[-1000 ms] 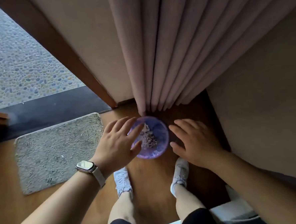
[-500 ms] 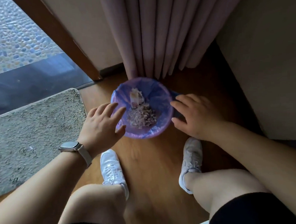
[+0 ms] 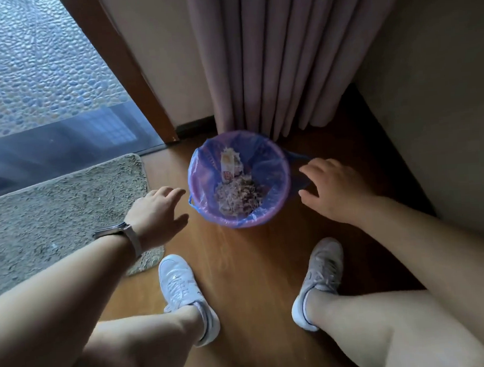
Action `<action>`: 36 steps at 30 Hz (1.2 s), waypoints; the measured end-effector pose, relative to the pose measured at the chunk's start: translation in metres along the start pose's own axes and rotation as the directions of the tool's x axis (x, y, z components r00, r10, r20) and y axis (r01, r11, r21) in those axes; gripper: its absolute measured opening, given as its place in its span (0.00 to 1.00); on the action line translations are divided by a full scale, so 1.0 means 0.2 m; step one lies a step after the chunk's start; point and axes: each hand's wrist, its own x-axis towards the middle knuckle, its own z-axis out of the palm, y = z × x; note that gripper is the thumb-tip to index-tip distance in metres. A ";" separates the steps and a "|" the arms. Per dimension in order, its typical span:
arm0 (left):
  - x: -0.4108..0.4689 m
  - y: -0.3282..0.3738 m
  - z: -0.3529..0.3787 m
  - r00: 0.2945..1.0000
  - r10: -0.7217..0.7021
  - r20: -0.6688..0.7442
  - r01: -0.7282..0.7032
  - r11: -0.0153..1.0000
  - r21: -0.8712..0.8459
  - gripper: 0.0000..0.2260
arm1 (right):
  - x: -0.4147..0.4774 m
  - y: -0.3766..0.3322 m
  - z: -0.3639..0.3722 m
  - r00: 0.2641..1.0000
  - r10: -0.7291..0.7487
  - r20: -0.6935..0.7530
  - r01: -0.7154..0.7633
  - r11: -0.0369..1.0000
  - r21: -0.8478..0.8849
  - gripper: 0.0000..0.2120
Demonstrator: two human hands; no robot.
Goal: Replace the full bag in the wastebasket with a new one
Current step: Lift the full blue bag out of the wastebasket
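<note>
A small round wastebasket [image 3: 239, 222] stands on the wooden floor at the foot of a curtain. A blue-purple plastic bag [image 3: 265, 159] lines it and folds over its rim. Inside lie shredded scraps and a crumpled wrapper [image 3: 231, 164]. My left hand [image 3: 157, 214], with a watch on the wrist, hovers just left of the rim, fingers apart, holding nothing. My right hand [image 3: 332, 189] hovers to the right of the rim, fingers spread, beside a loose flap of the bag. Neither hand touches the basket.
A pink curtain [image 3: 284, 53] hangs right behind the basket. A beige wall [image 3: 442, 100] closes the right side. A shaggy grey mat [image 3: 52, 212] lies at the left, before a glass door with a brown frame [image 3: 120, 63]. My feet in white shoes [image 3: 181, 283] stand in front.
I have crouched lower and the view has closed in on the basket. Both hands have moved outward from above the rim to either side of it.
</note>
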 end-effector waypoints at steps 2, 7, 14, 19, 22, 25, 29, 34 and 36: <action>0.08 -0.02 0.06 0.998 0.020 0.067 -0.021 1.000 0.014 0.28 | 0.07 0.05 0.06 0.999 0.011 0.052 -0.010 1.000 -0.015 0.27; 0.21 -0.08 0.24 0.974 -0.117 0.193 0.160 0.961 -0.223 0.30 | 0.20 0.09 0.21 0.983 0.013 0.184 -0.021 0.999 0.038 0.30; 0.31 -0.09 0.50 0.972 -0.107 0.211 0.192 0.879 -0.436 0.29 | 0.31 0.07 0.39 0.964 0.120 0.239 -0.174 0.960 0.221 0.36; 0.39 -0.08 0.59 0.985 -0.081 0.155 0.150 0.848 -0.509 0.19 | 0.33 0.10 0.45 0.931 0.181 0.316 -0.257 0.941 0.219 0.35; 0.44 -0.09 0.62 0.983 -0.115 0.143 0.173 0.835 -0.522 0.11 | 0.35 0.11 0.47 0.956 0.132 0.261 -0.186 0.963 0.197 0.18; 0.43 -0.10 0.63 0.985 -0.123 0.124 0.168 0.862 -0.477 0.06 | 0.35 0.12 0.50 0.954 0.042 0.298 -0.066 0.995 0.072 0.11; 0.38 -0.16 0.60 0.988 -0.134 0.080 0.156 0.892 -0.425 0.01 | 0.36 0.12 0.48 0.950 -0.015 0.313 0.037 0.997 -0.064 0.09; 0.32 -0.23 0.49 0.982 -0.186 0.021 0.179 0.897 -0.404 0.02 | 0.38 0.13 0.43 0.962 -0.026 0.273 0.053 0.994 -0.093 0.05; 0.29 -0.24 0.42 0.982 -0.187 -0.007 0.168 0.899 -0.404 0.01 | 0.37 0.12 0.40 0.973 -0.023 0.229 0.036 0.998 -0.052 0.03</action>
